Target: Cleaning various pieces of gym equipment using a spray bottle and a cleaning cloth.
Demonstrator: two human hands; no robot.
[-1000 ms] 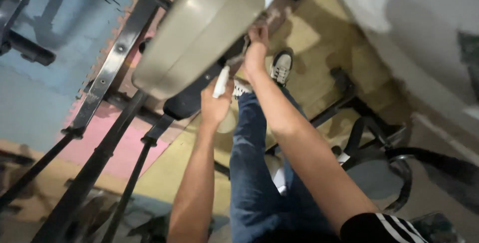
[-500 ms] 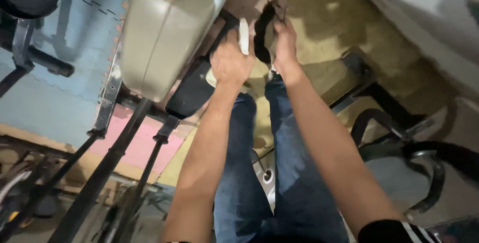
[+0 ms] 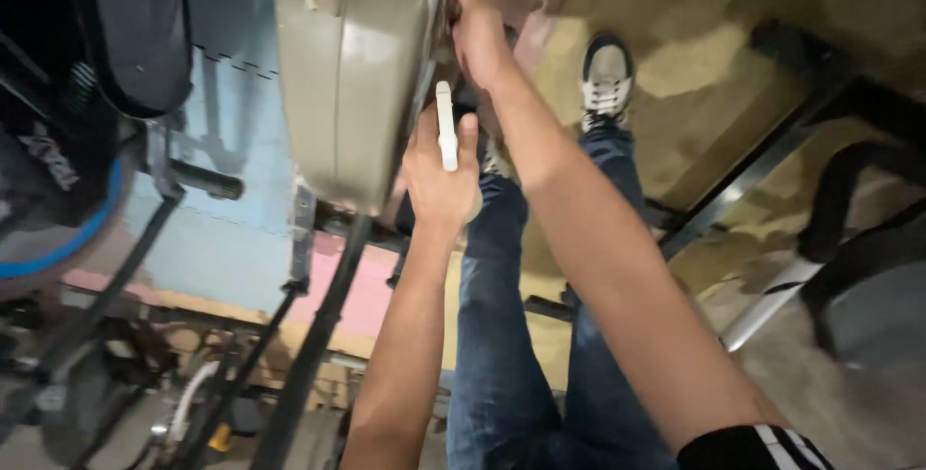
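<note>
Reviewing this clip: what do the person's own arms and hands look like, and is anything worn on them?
Both forearms are bare from elbow to fingers. The left hand and right hand carry no gloves, and no rings, watch or wristband can be seen. At the right upper arm a short black sleeve with white stripes enters the frame; no sleeve shows on the left arm.

head cam | 1 view | faces steeply down | near hands (image 3: 453,157)

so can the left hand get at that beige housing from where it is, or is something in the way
Probably yes: the left hand, gripping a white tool, sits right beside the beige housing with nothing between them. The right hand works just above.
</note>
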